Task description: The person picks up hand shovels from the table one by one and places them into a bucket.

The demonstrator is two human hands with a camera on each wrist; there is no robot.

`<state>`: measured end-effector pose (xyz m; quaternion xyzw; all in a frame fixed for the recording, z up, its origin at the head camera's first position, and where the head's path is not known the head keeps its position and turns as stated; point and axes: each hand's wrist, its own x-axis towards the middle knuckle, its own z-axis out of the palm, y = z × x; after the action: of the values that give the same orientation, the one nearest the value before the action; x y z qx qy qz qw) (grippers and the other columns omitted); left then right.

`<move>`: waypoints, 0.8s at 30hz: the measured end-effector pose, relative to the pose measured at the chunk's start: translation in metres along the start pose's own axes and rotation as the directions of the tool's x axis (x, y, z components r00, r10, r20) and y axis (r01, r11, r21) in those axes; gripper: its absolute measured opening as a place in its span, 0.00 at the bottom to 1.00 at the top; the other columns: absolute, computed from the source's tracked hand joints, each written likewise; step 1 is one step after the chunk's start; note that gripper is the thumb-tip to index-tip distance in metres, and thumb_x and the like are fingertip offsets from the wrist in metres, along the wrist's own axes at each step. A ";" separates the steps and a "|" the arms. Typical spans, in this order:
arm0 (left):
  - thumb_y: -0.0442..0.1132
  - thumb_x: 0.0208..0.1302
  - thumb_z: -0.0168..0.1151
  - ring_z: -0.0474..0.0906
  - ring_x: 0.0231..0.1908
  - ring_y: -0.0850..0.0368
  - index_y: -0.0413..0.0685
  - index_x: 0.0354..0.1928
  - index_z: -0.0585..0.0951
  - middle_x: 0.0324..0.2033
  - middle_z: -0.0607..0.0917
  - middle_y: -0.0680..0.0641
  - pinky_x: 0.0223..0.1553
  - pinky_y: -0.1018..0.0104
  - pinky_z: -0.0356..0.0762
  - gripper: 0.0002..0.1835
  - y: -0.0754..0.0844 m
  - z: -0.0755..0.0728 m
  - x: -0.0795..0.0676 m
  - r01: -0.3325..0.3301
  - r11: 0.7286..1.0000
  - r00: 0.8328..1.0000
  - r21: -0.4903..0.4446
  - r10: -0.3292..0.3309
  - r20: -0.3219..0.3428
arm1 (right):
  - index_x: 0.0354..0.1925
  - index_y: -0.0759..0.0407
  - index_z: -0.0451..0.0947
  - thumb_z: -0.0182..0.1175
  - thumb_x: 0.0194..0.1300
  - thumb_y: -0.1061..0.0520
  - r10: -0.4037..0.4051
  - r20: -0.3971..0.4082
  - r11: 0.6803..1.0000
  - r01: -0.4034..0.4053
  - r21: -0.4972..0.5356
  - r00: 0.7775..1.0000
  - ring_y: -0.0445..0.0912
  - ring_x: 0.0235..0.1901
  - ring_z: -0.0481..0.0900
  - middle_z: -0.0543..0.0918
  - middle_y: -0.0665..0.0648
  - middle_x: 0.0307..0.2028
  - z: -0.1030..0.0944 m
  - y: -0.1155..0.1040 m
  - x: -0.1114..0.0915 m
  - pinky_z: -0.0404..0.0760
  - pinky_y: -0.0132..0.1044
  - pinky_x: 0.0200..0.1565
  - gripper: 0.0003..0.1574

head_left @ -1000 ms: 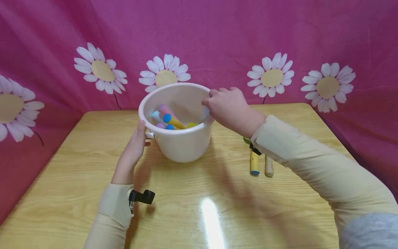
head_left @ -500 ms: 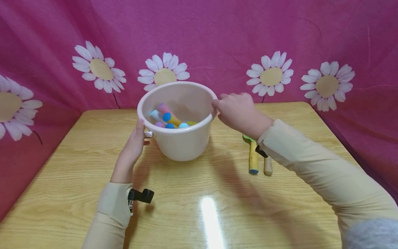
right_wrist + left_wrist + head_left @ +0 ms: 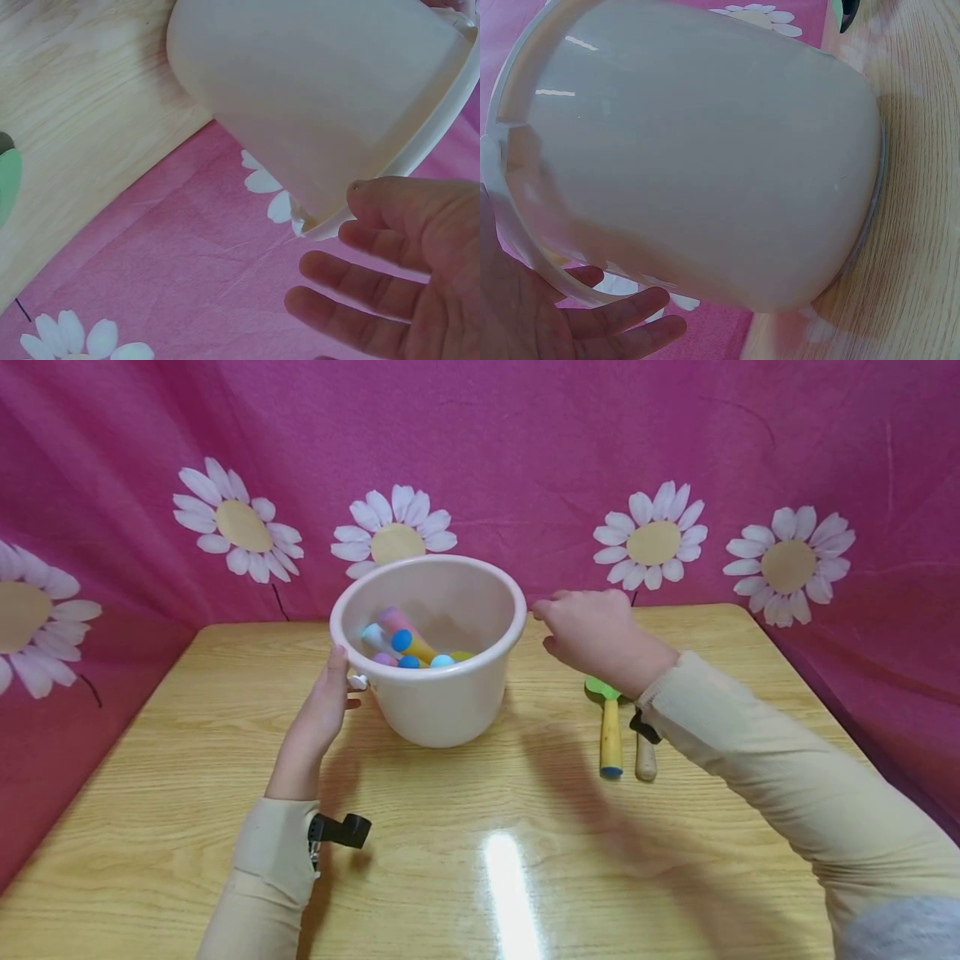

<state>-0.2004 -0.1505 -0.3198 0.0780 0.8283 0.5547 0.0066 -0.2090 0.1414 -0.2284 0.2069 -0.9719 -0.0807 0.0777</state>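
A pale pink plastic bucket (image 3: 442, 710) stands on the table, holding several coloured rods (image 3: 416, 647), some with blue ends. At its left side is my left hand (image 3: 322, 718), thumb up at the rim beside a small white handle knob (image 3: 357, 682). In the left wrist view the extended fingers (image 3: 622, 313) pass beside a curved strip at the rim. My right hand (image 3: 596, 631) hovers just off the bucket's right rim, holding nothing. The right wrist view shows its fingers (image 3: 360, 289) loosely extended, with the thumb overlapping the rim.
A tool with a green head and yellow handle (image 3: 611, 739) lies on the table (image 3: 420, 843) below my right forearm. Next to it is a plain wooden handle (image 3: 646, 758), its upper part hidden by the sleeve. A magenta cloth (image 3: 517, 460) with daisies hangs behind.
My right hand has come out of the bucket, passed over the right rim and moved away to the right. A light-blue end now shows inside the bucket. The left hand stays put.
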 end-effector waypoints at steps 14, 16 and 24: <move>0.60 0.67 0.15 0.62 0.48 0.41 0.40 0.67 0.50 0.59 0.59 0.36 0.50 0.44 0.63 0.37 -0.003 0.000 0.002 0.000 1.000 1.000 0.007 0.000 -0.002 | 0.43 0.57 0.77 0.60 0.55 0.55 0.050 0.050 0.999 -0.051 0.016 0.997 0.51 0.31 0.78 0.80 0.56 0.39 0.013 0.017 -0.010 0.72 0.52 0.24 0.16; 0.60 0.67 0.15 0.62 0.48 0.41 0.39 0.67 0.50 0.59 0.59 0.36 0.50 0.44 0.63 0.37 -0.003 0.000 0.002 -0.001 1.000 1.000 0.006 0.001 -0.001 | 0.44 0.56 0.76 0.60 0.55 0.55 0.062 0.066 0.998 -0.063 0.020 0.996 0.52 0.32 0.78 0.80 0.56 0.40 0.014 0.019 -0.011 0.72 0.54 0.25 0.16; 0.59 0.67 0.14 0.62 0.48 0.41 0.41 0.67 0.49 0.59 0.59 0.36 0.50 0.43 0.63 0.37 -0.003 0.000 0.002 -0.009 1.000 1.000 0.006 0.009 0.003 | 0.42 0.58 0.77 0.60 0.55 0.55 0.076 0.081 0.996 -0.080 0.044 0.994 0.52 0.31 0.77 0.80 0.57 0.39 0.018 0.030 -0.018 0.72 0.53 0.26 0.15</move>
<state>-0.2028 -0.1516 -0.3221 0.0826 0.8297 0.5521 0.0052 -0.2077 0.1779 -0.2423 0.1673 -0.9832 -0.0627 0.0374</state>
